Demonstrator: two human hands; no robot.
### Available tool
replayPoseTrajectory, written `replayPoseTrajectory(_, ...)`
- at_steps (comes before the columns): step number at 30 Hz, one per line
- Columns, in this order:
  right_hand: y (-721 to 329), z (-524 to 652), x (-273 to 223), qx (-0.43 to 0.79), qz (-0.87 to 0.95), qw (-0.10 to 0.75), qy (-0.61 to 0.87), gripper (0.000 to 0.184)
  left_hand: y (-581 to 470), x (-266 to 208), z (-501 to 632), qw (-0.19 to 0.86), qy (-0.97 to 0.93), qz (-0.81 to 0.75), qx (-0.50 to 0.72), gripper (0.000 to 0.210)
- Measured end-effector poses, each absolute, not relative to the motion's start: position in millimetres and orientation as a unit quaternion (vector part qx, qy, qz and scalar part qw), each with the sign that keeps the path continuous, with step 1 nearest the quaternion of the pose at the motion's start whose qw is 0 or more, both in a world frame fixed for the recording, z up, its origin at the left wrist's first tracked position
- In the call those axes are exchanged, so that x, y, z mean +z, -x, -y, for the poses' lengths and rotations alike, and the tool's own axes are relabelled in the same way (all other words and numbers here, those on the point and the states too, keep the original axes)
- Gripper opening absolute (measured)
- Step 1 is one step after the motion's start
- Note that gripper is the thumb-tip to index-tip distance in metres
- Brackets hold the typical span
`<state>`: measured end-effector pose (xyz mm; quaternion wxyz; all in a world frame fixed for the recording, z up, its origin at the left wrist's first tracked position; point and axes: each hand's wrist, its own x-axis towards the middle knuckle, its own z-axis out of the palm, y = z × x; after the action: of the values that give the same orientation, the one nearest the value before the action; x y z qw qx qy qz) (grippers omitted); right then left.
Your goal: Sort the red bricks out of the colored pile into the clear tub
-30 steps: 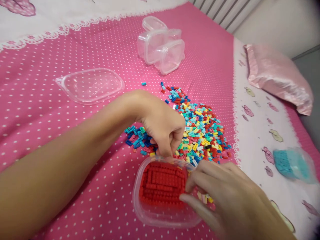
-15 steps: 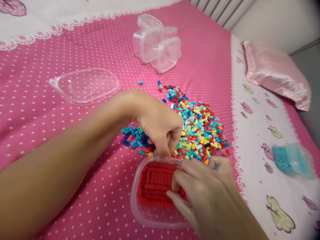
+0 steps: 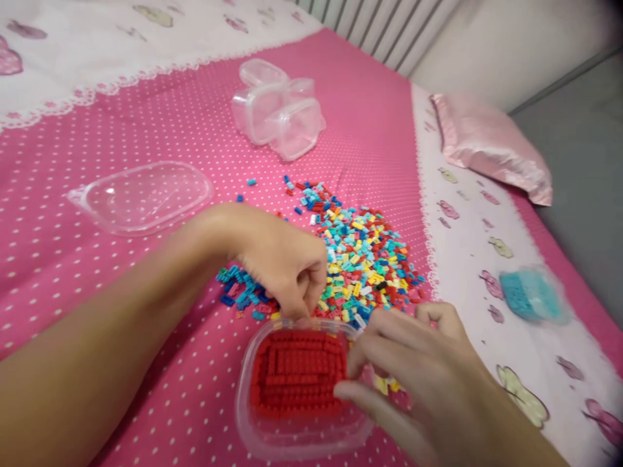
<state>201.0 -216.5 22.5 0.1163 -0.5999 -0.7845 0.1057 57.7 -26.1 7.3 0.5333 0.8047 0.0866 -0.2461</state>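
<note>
A clear plastic container (image 3: 246, 415) stands on the pink bedding, with red toy bricks (image 3: 302, 370) packed in rows inside. My left hand (image 3: 287, 263) reaches across to its far rim, bent at the wrist. Its fingers are curled and the thumb presses at the rim; the other fingertips are hidden. Over the container's right side is my right hand (image 3: 413, 370), thumb and index finger close together at the edge of the red bricks. Whatever lies between those fingertips is too small to tell. Just beyond both hands spreads a pile of mixed coloured bricks (image 3: 365, 259).
A clear lid (image 3: 146, 227) lies flat on the left. Several clear containers (image 3: 277, 117) are grouped at the back. On the right are a container with turquoise contents (image 3: 533, 295) and a pink satin pillow (image 3: 491, 146). A white slatted bed rail (image 3: 370, 29) borders the far side.
The view has shifted, so the pile and containers appear further left. My right hand has drawn back rightward from the red bricks, exposing more of them. My left hand stays at the rim.
</note>
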Motion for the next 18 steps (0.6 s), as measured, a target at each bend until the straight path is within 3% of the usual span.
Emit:
replayPoseTrajectory(5,-259.1,202.7,32.7,0.140,0.675,0.198,0.697,0.012,-58.6,10.9,23.8,0.505,-0.820,-0.094,-0.253,0.011)
replayPoseTrajectory(10,-332.6,170.2,-26.4,0.028,0.512,0.379,0.770,0.022,-58.7,13.0,24.4,0.515,-0.813,-0.101,-0.255,0.018)
replayPoseTrajectory(14,-348.2,150.0,-65.3,0.021,0.517,0.381,0.766,0.035,-58.8,9.8,26.1,0.507,-0.824,-0.094,-0.236,0.018)
replayPoseTrajectory(18,-331.4,139.2,-70.0,0.046,0.586,0.355,0.727,0.037,-58.8,7.4,26.4,0.512,-0.820,-0.104,-0.234,0.019)
